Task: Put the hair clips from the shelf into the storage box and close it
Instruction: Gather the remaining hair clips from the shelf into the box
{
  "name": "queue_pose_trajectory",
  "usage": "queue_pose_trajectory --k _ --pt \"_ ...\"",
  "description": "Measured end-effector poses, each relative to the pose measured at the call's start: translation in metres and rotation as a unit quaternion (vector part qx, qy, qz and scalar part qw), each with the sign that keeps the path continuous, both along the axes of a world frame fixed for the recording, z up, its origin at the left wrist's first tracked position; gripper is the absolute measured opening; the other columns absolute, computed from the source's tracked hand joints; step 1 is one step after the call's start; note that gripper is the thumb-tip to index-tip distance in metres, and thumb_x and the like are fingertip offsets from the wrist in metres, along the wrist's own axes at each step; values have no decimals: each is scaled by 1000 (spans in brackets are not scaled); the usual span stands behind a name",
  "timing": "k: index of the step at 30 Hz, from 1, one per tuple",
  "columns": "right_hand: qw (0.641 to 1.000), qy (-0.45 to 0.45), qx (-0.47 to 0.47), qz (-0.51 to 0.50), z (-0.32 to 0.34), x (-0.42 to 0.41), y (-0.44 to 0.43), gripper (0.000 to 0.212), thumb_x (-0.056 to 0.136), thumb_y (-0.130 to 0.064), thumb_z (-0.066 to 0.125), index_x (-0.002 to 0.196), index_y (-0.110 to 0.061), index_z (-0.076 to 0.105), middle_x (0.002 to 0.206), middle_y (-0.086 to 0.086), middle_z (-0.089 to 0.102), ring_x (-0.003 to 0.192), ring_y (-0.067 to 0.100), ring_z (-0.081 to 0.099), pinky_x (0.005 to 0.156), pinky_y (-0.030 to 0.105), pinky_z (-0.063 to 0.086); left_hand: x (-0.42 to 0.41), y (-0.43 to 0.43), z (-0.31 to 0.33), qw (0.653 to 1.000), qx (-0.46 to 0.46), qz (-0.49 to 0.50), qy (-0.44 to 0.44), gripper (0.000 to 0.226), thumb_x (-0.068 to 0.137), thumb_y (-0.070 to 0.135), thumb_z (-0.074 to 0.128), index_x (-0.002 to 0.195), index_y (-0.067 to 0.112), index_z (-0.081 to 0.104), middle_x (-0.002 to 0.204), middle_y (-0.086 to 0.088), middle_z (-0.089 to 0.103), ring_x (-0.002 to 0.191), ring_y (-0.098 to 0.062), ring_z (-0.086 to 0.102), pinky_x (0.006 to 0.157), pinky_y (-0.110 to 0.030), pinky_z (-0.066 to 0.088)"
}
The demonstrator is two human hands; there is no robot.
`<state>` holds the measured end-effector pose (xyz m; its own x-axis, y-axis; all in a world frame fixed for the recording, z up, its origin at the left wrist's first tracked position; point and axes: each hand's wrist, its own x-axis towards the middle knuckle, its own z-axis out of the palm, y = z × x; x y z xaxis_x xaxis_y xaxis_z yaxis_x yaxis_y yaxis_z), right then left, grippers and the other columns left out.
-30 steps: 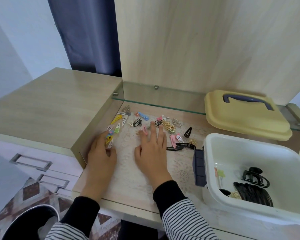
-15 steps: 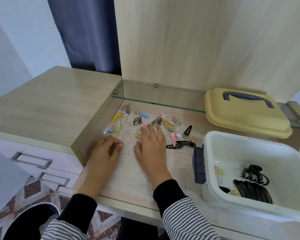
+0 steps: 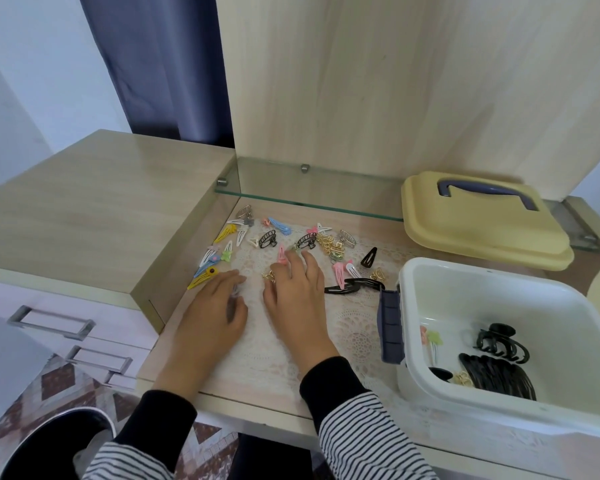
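Several small coloured hair clips (image 3: 274,237) lie scattered on a lace mat on the shelf. My left hand (image 3: 215,310) rests at the mat's left side, fingers curled around a small greyish clip, just right of a yellow flower clip (image 3: 201,277). My right hand (image 3: 295,292) lies flat and spread on the mat, its fingertips touching a pink clip (image 3: 282,254) and a small gold clip (image 3: 268,276). Long black clips (image 3: 350,285) lie right of it. The white storage box (image 3: 499,282) stands open at the right, holding black claw clips (image 3: 499,344) and a few small ones.
The box's yellow lid (image 3: 482,223) with a blue handle lies on the glass shelf (image 3: 309,199) at the back right. A blue latch (image 3: 390,323) hangs on the box's left wall. A raised wooden cabinet top (image 3: 101,202) borders the shelf on the left, with drawers (image 3: 49,322) below.
My left hand has drawn back from the clips by the left wall, moved right and curled its fingers shut. My right hand has hardly moved.
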<state>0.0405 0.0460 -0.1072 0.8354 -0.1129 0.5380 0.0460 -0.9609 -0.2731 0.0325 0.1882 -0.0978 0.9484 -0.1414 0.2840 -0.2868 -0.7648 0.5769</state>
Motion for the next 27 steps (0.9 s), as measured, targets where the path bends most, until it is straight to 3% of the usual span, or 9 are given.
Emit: queue_pose_trajectory --k 2,5,9,13,16,19,23,27 --pt "1000 -4 -1 5 1 -1 0 20 83 -26 62 97 -11 67 120 10 60 121 30 44 96 41 42 -1 1 1 1000 -4 3 2 35 93 16 53 128 20 56 133 5 56 116 -13 53 88 -17 36" --pt "1000 -5 2 20 3 -2 0 21 83 -26 60 96 -10 66 112 9 62 117 29 47 94 40 44 -2 3 2 999 -30 4 16 35 93 22 56 127 25 53 122 9 61 86 -3 58 72 -15 40" --pt "1000 1 0 31 6 -4 1 22 83 -28 58 92 -9 65 100 7 64 110 27 52 90 39 46 -3 1 4 999 -47 13 18 35 86 10 59 121 16 56 123 15 56 99 -3 53 80 -19 36" --pt "999 7 -8 38 8 -5 3 24 82 -30 58 88 -8 64 93 6 64 104 27 53 87 38 45 1 3 0 999 -38 10 -24 23 81 4 56 101 11 64 116 3 63 104 -15 58 78 -20 37" --pt "999 7 -9 52 11 -6 3 22 82 -30 57 89 -10 63 93 5 63 101 26 53 85 37 44 2 5 -3 998 -27 -2 -48 17 78 9 58 94 13 64 107 3 63 99 -14 57 76 -22 40" --pt "998 -4 8 61 13 -10 2 18 81 -29 57 86 -12 61 86 3 63 92 24 54 78 36 43 1 6 0 997 -46 0 -60 13 83 9 61 95 12 66 104 3 63 96 -12 56 77 -16 37" --pt "998 -7 29 57 19 -12 5 13 80 -25 58 85 -12 58 76 2 60 75 22 53 64 33 42 3 7 3 994 -99 19 -30 12 88 10 63 98 15 68 102 8 64 98 -10 58 81 -16 38" --pt "985 -9 139 99 43 -18 11 18 83 -11 58 99 -4 56 84 9 55 71 22 51 57 25 37 8 12 13 982 -177 34 57 11 91 19 62 100 21 68 103 9 66 102 -8 59 83 -18 40"
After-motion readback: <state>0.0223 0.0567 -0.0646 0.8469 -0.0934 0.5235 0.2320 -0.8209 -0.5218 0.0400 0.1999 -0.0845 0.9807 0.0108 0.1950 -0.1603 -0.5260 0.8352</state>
